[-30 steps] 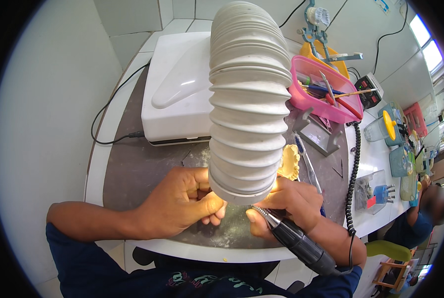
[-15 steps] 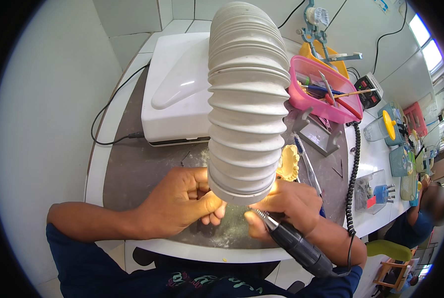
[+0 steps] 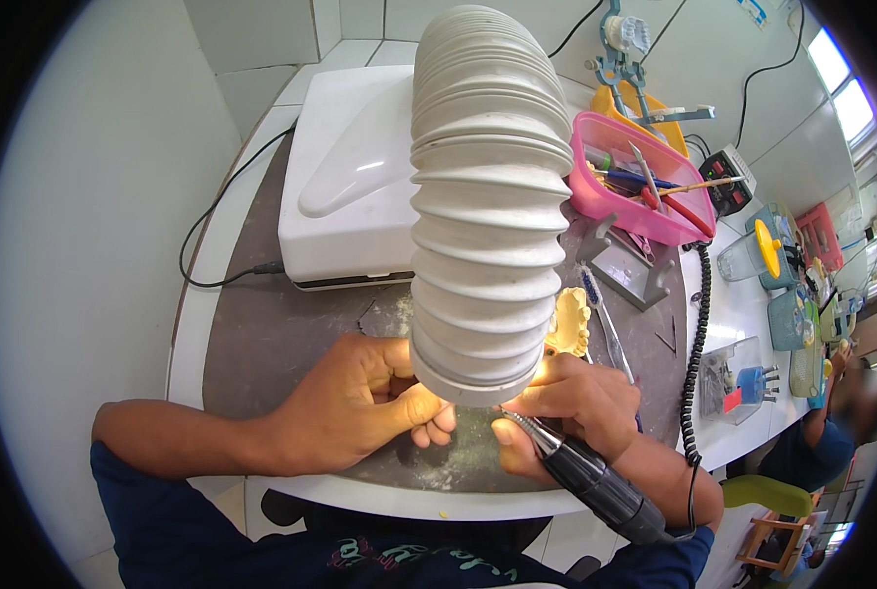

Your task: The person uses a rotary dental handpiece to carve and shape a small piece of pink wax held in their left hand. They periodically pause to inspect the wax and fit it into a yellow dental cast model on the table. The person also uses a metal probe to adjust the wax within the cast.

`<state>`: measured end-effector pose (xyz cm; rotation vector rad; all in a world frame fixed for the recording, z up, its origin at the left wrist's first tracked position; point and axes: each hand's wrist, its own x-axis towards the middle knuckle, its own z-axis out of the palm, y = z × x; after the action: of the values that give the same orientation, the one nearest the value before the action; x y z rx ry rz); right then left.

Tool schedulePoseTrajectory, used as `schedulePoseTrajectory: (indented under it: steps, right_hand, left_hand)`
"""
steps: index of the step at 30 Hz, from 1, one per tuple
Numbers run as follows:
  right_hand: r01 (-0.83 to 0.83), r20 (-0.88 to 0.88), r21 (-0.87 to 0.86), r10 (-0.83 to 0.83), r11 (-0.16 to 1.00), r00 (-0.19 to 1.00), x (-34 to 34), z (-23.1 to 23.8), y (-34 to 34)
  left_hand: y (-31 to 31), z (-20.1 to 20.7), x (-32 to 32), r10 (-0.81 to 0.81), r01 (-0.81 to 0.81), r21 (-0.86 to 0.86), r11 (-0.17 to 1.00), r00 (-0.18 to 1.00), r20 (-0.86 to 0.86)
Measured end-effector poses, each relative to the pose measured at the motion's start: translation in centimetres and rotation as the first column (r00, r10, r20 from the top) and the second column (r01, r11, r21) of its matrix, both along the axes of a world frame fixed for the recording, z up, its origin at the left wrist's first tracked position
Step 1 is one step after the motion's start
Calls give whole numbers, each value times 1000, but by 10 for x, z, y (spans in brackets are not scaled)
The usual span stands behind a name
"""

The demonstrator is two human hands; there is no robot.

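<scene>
My right hand [image 3: 581,402] grips a black rotary handpiece [image 3: 596,481] with a metal nose, its tip pointing left under the ribbed white hose [image 3: 488,216]. My left hand [image 3: 365,407] is closed, thumb and fingers pinched together. Whatever it pinches is hidden beneath the hose mouth, where a bright light shines on the fingertips. Both hands are close together just above the table. Behind my right hand lies a yellowish dental plaster cast [image 3: 569,322]. Pale dust [image 3: 443,466] is scattered on the dark table mat below the hands.
A white rounded machine [image 3: 350,177] stands behind my left hand. At the back right are a pink basket [image 3: 645,211] of tools and a grey handpiece rest [image 3: 625,265]. A toothbrush [image 3: 596,294] lies near the cast. The coiled black cord [image 3: 696,363] runs down the right side. Another person [image 3: 822,442] sits far right.
My right hand and the handpiece have shifted slightly, with the tool's tip a little farther right and lower. My left hand has barely moved.
</scene>
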<state>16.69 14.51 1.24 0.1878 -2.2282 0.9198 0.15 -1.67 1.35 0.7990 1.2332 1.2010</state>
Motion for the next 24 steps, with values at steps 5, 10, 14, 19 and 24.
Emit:
schedulePoseTrajectory:
  steps: [5, 10, 14, 19, 24]
  right_hand:
    - [-6, 2, 0, 6, 1000, 1000, 0, 0, -1]
    - [-27, -15, -11, 27, 1000, 1000, -2, 0, -2]
    - [-14, -9, 5, 15, 1000, 1000, -1, 1, -1]
    - [-16, -11, -12, 16, 1000, 1000, -2, 0, -3]
    - [-24, -1, 4, 24, 1000, 1000, -2, 2, -2]
  left_hand:
    - [0, 1, 0, -3, 3, 4, 1000, 1000, 17]
    - [0, 0, 0, -11, 11, 13, 1000, 1000, 16]
    - [0, 2, 1, 4, -4, 8, 1000, 1000, 22]
    - [0, 0, 1, 4, -4, 12, 1000, 1000, 9]
    - [-1, 0, 1, 3, -3, 24, 1000, 1000, 0]
